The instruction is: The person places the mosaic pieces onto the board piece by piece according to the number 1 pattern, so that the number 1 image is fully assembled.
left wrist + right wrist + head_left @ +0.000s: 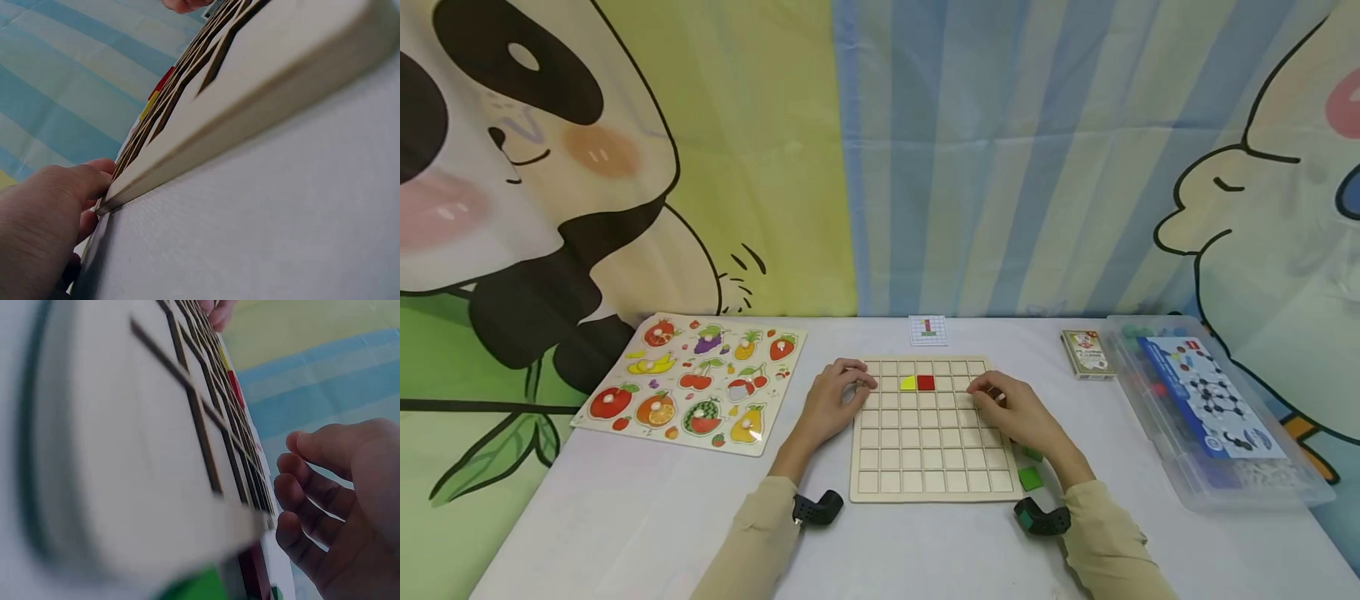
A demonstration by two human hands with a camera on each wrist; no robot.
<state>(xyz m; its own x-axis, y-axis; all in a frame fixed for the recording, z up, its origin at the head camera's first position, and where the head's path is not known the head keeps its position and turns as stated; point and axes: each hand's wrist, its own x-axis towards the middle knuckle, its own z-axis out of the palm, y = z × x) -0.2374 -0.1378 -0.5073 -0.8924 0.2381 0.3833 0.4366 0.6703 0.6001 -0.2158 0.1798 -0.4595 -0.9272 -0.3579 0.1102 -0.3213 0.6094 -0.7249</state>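
Note:
A square wooden grid board (936, 461) lies flat on the white table. In its second row from the back sit a yellow piece (907, 383) and, right beside it, a red square tile (926, 382). My left hand (835, 396) grips the board's left edge near the back corner, fingertips around the rim in the left wrist view. Over the board's right edge hovers my right hand (1011, 412), its fingers loosely bent, with nothing between them in the right wrist view. Green tiles (1030, 478) lie by the board's right side, partly hidden by the right hand and wrist.
Behind the board lies a small card with a coloured grid pattern (928, 331). A fruit puzzle board (737, 446) occupies the left. On the right are a small card box (1087, 354) and a clear plastic case (1157, 417) topped by a blue booklet (1213, 400).

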